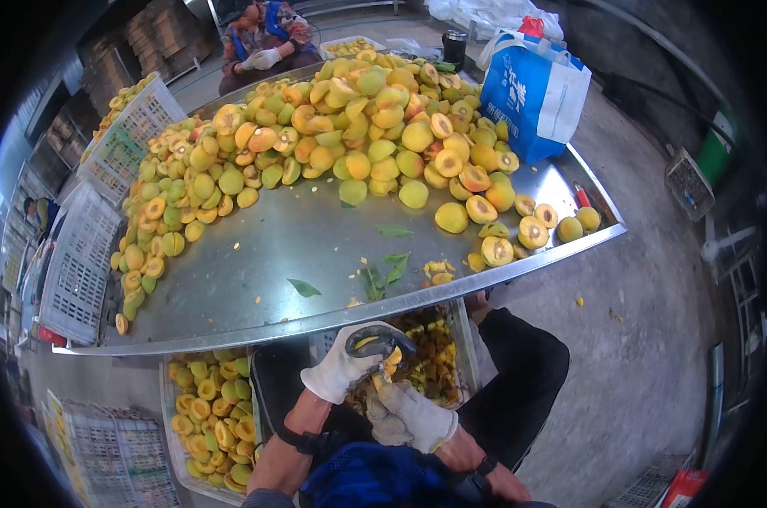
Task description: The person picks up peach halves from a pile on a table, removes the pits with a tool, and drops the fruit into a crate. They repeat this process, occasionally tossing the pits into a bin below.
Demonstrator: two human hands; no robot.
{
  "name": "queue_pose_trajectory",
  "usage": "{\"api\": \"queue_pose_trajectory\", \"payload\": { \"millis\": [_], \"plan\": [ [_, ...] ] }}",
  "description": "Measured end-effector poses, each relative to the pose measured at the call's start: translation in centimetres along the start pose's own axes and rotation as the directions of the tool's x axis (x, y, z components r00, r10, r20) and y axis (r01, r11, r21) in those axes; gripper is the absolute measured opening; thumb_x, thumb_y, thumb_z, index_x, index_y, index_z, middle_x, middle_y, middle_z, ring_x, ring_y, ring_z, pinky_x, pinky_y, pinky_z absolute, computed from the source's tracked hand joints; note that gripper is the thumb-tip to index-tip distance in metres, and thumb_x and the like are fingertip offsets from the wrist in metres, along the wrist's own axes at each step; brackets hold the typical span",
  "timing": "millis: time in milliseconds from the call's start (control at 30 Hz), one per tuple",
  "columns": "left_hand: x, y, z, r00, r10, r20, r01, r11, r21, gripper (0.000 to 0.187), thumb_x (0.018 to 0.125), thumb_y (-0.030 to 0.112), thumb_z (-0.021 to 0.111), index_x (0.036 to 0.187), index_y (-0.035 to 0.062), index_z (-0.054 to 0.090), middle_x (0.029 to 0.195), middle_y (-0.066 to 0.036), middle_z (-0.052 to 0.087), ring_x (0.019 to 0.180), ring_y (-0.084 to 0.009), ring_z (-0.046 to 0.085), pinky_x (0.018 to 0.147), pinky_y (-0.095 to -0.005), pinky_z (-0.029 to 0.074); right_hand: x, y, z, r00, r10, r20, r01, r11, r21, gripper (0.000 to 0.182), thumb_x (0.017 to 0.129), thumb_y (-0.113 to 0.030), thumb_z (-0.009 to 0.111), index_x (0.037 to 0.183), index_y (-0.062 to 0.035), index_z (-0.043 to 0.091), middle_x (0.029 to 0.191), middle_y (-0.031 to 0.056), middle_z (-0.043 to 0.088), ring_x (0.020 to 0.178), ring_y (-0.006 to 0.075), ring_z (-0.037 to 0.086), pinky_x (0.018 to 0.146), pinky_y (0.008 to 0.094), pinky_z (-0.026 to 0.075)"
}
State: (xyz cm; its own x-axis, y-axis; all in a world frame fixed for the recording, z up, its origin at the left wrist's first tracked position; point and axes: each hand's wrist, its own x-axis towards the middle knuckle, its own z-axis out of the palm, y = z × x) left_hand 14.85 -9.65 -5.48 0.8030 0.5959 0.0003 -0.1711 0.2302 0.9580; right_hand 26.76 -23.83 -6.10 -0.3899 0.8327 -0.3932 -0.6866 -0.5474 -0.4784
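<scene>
Both hands are in white work gloves, close together just below the metal table's front edge. My left hand (346,362) is closed around a dark, curved tool (387,339) with something yellow at its loop. Right beside it, lower down, my right hand (409,415) has its fingers pressed around a yellow fruit piece (383,378), partly hidden between the gloves. Beneath the hands stands a crate of yellow-brown fruit scraps (438,339). On the metal table (231,279) lies a large heap of halved and whole yellow-green fruit (350,118).
A crate of fruit halves (214,415) stands at lower left. A blue and white bag (532,97) and a dark cup (454,46) are at the table's back right. Another person (265,42) sits beyond the table. White crates (79,262) stand at the left.
</scene>
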Motion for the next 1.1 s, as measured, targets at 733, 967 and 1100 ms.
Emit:
{"api": "queue_pose_trajectory", "payload": {
  "millis": [733,967,1100],
  "plan": [
    [-2.5,-5.2,2.2,0.942,-0.087,-0.323,-0.106,0.839,-0.533,0.066,0.086,0.057,0.060,0.113,-0.0032,0.059,0.097,-0.015,0.067,0.079,-0.0255,0.068,0.067,-0.0341,0.058,0.1,0.3,-2.1,0.994,-0.019,0.108,0.045,0.969,-0.241,0.026,0.097,-0.030,0.051,0.092,-0.0049,0.057,0.066,-0.0006,0.049,0.051,0.0082,0.042,0.047,0.0231,0.033],
    [-4.3,0.2,-0.1,0.916,-0.225,-0.332,-0.134,0.608,-0.783,0.074,0.090,0.069,0.039,0.120,0.0041,0.057,0.103,-0.011,0.066,0.084,-0.0230,0.067,0.069,-0.0365,0.057,-0.1,1.5,-5.7,0.951,-0.291,-0.104,0.103,0.616,-0.781,0.028,0.099,-0.027,0.049,0.101,-0.0042,0.065,0.084,0.0036,0.061,0.077,0.0148,0.058,0.067,0.0311,0.048],
    [-10.8,2.0,-3.9,0.814,-0.104,-0.571,-0.191,0.881,-0.433,0.063,0.097,0.058,0.039,0.124,0.0037,0.055,0.108,-0.012,0.065,0.087,-0.0213,0.067,0.072,-0.0335,0.057,2.4,2.0,-7.7,0.849,-0.096,-0.519,-0.257,0.784,-0.565,0.043,0.100,-0.040,0.043,0.083,-0.0053,0.061,0.062,0.0011,0.053,0.055,0.0134,0.050,0.053,0.0291,0.043]
  ]
}}
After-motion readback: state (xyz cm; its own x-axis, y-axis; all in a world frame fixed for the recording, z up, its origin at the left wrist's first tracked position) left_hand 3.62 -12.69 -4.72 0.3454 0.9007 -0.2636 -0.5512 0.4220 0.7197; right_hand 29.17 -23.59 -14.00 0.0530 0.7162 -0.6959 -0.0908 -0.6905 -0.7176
